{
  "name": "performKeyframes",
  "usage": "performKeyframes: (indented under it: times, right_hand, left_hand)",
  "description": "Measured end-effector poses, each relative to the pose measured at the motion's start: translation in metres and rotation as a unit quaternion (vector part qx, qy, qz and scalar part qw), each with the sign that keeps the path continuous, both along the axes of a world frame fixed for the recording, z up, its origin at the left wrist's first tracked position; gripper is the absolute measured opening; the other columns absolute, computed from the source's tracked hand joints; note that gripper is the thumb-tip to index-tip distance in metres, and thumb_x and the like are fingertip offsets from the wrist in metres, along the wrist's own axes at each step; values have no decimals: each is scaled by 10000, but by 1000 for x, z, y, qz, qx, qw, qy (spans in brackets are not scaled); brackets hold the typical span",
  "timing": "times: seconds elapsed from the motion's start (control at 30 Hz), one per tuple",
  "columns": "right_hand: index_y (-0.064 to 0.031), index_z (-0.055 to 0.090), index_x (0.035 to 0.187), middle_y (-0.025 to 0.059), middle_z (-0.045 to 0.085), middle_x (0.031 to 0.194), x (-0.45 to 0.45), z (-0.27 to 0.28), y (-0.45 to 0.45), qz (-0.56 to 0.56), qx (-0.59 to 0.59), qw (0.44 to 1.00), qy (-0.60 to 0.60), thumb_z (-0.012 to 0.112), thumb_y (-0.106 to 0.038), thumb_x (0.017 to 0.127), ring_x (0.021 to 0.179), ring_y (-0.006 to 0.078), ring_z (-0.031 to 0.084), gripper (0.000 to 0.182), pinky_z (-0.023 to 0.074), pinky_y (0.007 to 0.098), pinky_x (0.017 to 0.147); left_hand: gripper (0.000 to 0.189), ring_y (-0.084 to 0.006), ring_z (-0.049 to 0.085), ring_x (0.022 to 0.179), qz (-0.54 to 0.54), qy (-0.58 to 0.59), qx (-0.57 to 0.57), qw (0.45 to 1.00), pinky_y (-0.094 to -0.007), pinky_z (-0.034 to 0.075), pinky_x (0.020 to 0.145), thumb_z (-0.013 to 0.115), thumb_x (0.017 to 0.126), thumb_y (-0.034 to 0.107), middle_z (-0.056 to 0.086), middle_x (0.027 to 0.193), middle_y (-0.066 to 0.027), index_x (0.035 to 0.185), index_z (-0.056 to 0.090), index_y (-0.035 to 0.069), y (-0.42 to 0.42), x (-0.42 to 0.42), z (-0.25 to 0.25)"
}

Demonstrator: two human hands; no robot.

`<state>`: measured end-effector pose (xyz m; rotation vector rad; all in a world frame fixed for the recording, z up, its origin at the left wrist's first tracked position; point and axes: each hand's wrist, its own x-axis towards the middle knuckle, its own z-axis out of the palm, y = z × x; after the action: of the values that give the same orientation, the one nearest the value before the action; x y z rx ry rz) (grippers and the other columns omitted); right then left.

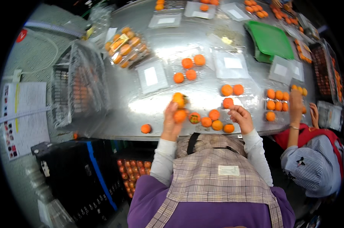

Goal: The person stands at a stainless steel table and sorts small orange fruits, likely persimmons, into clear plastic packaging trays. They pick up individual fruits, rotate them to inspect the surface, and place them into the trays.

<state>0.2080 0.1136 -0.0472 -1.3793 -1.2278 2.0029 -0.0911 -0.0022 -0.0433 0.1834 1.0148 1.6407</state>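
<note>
Two persimmons [179, 107] lie in my left hand [171, 118], one above the other, over the table's near edge. One of them shows a green calyx. My right hand [241, 116] is at a clear plastic tray [247, 98], its curled fingertips by the lower edge of a persimmon [228, 103]. Whether they grip it I cannot tell. Two more persimmons [232, 90] sit in that tray's far row. Between my hands, several loose persimmons [214, 114] rest on the metal table [157, 109]; one shows its calyx. A single persimmon [146, 128] lies left of my left hand.
Beyond my hands stands an open tray with several persimmons [191, 74]. Closed fruit packs [126, 47] and a bagged crate [79, 88] are at left. A green tray [271, 40] is at back right. A co-worker's arm [295, 109] reaches over filled trays [278, 95] at right.
</note>
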Motion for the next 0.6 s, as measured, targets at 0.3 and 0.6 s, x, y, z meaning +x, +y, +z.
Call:
performKeyframes:
  times: [0.3, 0.6]
  right_hand:
    - [-67, 675, 1174, 82, 660, 1052, 31, -12, -32, 176, 305, 892, -284, 745, -128, 834, 863, 220, 663, 353, 541, 345, 804]
    - [-81, 673, 1165, 122, 622, 1122, 13, -15, -50, 193, 397, 863, -245, 745, -144, 804, 1072, 343, 599, 374, 507, 437, 908]
  left_hand:
    - [637, -263, 713, 926, 148, 623, -372, 672, -378, 552, 821, 896, 738, 243, 729, 1112, -147, 1280, 634, 32, -75, -144, -38]
    - [700, -356, 708, 1029, 114, 615, -466, 625, -457, 540, 932, 897, 683, 382, 746, 1110, -184, 1256, 675, 48, -134, -206, -99]
